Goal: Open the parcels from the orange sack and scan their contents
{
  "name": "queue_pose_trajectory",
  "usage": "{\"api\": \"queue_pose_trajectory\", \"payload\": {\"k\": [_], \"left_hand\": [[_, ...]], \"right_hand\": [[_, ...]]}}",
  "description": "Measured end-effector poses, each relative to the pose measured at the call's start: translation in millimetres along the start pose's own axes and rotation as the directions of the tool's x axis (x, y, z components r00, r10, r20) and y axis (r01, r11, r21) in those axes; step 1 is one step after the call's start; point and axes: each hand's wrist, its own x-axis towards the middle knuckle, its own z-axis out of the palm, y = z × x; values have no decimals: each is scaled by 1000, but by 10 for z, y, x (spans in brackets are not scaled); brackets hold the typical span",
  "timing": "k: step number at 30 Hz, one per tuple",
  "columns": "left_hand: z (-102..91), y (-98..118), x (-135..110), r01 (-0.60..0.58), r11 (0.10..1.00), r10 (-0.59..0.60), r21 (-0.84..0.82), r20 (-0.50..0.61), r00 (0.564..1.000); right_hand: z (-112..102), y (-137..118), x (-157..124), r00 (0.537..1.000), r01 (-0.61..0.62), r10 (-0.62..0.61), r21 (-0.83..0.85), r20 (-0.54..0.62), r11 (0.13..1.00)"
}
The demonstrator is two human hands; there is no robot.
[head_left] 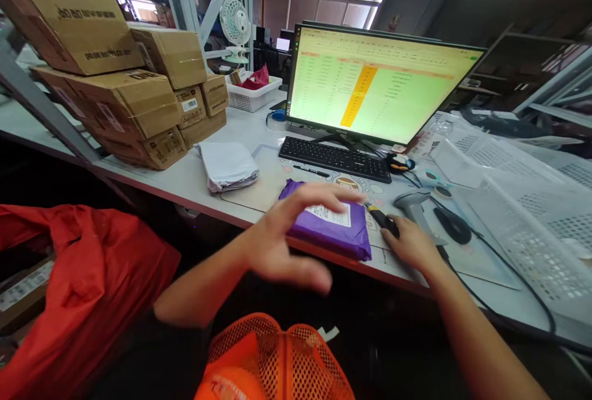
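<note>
- An orange mesh basket (282, 357) sat nearest the camera, below and between both forearms, with a red bag (83, 283) well off to the left of the left arm.
- The left hand (287, 240) was spread wide, fingers splayed and blurred, holding nothing. It hovered at the desk's front edge over the near left part of a purple parcel (345, 238).
- The purple parcel lay flat on the desk between the two hands, and its white label (330, 214) showed just beyond the left fingertips.
- The right hand (411, 243) rested palm down on the desk, just right of the parcel. Its fingertips were on a small black object (385, 221), and I could not tell whether they gripped it.
- A grey barcode scanner (414, 203) lay just beyond the right hand, and a black mouse (453, 225) was near it on the right.
- A keyboard (335, 158) stretched beyond both hands, with the lit monitor (379, 82) behind it.
- A folded white bag (229, 166) lay beyond the left hand to its left, and stacked cardboard boxes (120, 92) stood farther off that way.
</note>
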Motion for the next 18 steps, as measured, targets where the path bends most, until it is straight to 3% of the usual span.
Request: {"api": "queue_pose_trajectory", "payload": {"k": [2,5,7,10,13,14,16,18], "left_hand": [[101,-271,34,86,969,-111,230,99,989],[303,-701,-84,148,839,-301,524,220,928],[384,-913,-214,111,808,-295,578,236,926],[368,-1069,-331,54,835,-178,547,176,968],[270,-1100,-288,168,890,-154,425,-67,986],[244,-1099,-247,255,897,-192,362,-202,960],[217,-1092,-147,435,880,-306,193,-472,827],[222,-1081,-54,528,849,-410,4,-624,665]], "right_hand": [[34,-37,-80,1000,9,-9,-8,26,1000],[66,-117,-106,1000,10,-10,6,-9,1000],[76,-136,-83,998,-17,20,56,-65,998],[22,-96,-44,978,-59,105,246,-181,968],[-191,-82,-72,930,-129,295,558,-218,820],[-298,-115,-105,915,-116,340,667,-217,736],[-543,-263,-199,913,26,314,805,-261,592],[-789,-512,-309,924,263,79,775,-373,575]]}}
